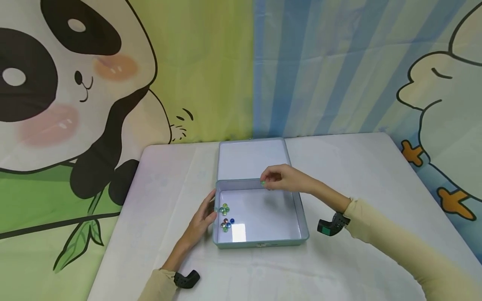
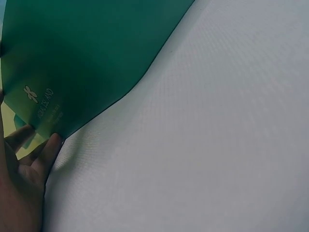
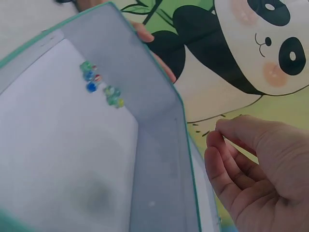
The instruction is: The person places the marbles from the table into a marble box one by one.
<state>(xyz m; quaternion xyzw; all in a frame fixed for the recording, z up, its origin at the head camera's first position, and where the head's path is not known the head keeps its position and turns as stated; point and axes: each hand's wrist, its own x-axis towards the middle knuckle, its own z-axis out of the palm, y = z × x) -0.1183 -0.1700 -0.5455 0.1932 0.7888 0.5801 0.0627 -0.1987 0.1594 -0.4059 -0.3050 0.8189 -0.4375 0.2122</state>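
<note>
A shallow tin box [image 1: 261, 243] with pale green sides lies on the table, its hinged lid [image 1: 252, 159] folded back behind it. Along its left inner side sit two small clusters of glass marbles: greenish ones [image 1: 224, 209] farther back, and mixed blue, red and green ones [image 1: 226, 224] nearer. My right hand [image 1: 284, 177] is above the box's back wall, pinching a green marble [image 1: 262, 182] between thumb and fingertips; the right wrist view hides that marble. Against the outside of the left wall rests my left hand [image 1: 199, 221], fingers extended; its fingertips touch the green side in the left wrist view.
A white cloth [image 1: 339, 271] covers the table under the box. Behind the table hangs a printed backdrop with a panda [image 1: 124, 104] on the left and a pale cartoon animal on the right. Black cameras [image 1: 187, 279] are strapped to both wrists.
</note>
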